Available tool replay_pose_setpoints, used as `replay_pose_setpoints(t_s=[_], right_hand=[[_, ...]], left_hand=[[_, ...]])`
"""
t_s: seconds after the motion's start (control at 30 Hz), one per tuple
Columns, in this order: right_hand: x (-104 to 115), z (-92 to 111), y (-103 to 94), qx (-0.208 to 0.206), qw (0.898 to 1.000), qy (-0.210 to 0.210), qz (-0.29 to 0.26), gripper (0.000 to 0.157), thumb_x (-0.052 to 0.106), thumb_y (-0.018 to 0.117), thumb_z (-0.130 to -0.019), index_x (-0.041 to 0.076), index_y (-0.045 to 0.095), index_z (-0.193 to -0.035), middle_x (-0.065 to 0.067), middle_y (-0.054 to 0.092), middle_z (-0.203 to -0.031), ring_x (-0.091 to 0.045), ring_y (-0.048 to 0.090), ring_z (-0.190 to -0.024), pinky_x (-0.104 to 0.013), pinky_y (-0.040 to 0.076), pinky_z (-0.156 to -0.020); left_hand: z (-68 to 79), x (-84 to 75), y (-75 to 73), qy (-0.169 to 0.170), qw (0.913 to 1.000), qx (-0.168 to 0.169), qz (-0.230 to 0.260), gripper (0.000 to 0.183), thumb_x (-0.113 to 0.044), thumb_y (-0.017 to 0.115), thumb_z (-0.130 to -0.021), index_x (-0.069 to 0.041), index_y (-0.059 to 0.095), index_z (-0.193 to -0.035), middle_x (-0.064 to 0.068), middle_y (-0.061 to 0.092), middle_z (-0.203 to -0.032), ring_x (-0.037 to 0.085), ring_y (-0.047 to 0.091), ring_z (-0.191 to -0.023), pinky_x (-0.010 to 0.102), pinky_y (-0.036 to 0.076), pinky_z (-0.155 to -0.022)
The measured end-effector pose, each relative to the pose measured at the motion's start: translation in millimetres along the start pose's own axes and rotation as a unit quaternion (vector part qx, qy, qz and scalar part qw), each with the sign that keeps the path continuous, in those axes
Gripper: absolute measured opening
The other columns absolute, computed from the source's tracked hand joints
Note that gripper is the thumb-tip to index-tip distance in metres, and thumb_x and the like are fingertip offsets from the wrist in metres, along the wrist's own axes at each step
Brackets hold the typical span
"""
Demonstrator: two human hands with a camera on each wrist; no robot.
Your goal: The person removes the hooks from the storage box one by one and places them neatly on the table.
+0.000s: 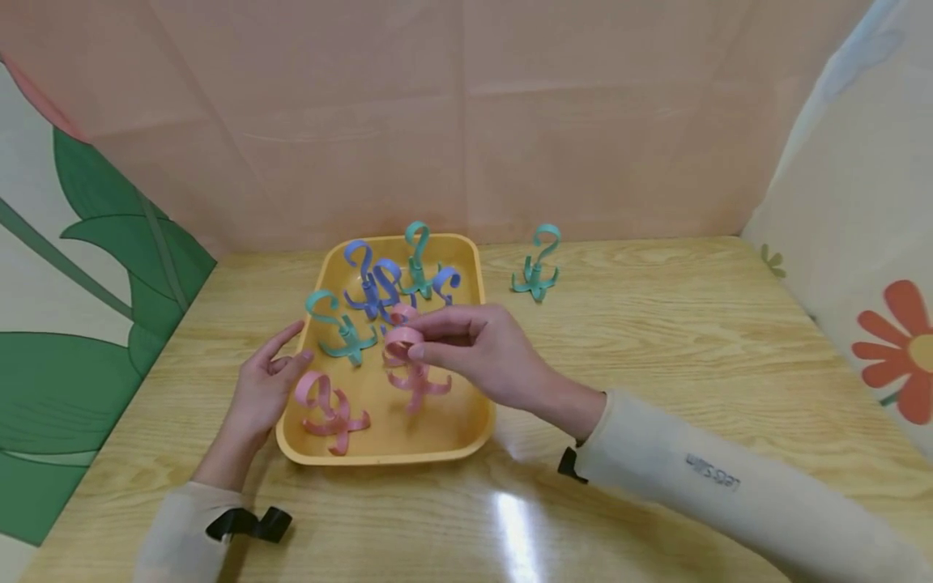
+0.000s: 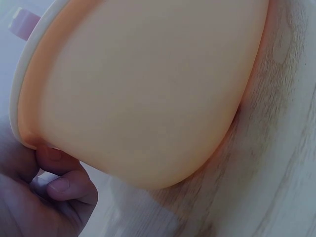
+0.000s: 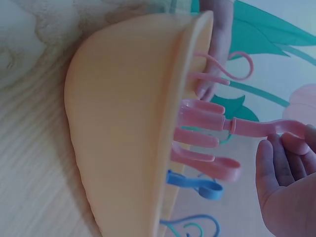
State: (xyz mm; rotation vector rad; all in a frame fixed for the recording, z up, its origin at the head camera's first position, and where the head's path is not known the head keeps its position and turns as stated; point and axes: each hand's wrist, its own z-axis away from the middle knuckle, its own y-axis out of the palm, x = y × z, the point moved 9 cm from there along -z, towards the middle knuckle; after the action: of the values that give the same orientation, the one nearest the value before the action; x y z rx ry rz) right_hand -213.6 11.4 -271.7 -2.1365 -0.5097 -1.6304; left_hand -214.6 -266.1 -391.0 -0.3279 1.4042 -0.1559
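Pale sleeves (image 1: 729, 486) cross the near edge of the wood-grained worktop (image 1: 656, 348). Left hand (image 1: 255, 401) grips the yellow tray (image 1: 386, 459) by its left rim; right hand (image 1: 499, 356), reaching from the right, pinches a pink hook (image 1: 418, 385) by its curled top over the tray. Near the worktop's far edge stands a green hook (image 1: 537, 279), before a pinkish backdrop (image 1: 466, 121).

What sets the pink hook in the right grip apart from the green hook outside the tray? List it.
The pink hook is pink; the green hook is green.
The pink hook is pinched at its curled top by the right grip; the green hook is untouched.
The pink hook is over the tray; the green hook stands on the table.
Both have curled tops and upturned prongs.
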Motion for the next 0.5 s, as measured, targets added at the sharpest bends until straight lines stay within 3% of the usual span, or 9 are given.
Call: replay_pose_setpoints(t_s=[0.5], right_hand=[[24,16,-49.1,-0.039,0.998,-0.009,0.047,0.024,0.007,0.075,-0.091,0.005,0.075,-0.115,-0.006,0.076,-0.106,-0.024,0.071,-0.1,-0.036,0.057,-0.088]], left_hand=[[0.5,-1.5,0.4,0.002,1.0,-0.004,0.001,0.059,-0.03,0.057,-0.105,-0.021,0.034,-0.158,0.003,0.071,-0.091,0.011,0.069,-0.081,0.027,0.059,-0.068]])
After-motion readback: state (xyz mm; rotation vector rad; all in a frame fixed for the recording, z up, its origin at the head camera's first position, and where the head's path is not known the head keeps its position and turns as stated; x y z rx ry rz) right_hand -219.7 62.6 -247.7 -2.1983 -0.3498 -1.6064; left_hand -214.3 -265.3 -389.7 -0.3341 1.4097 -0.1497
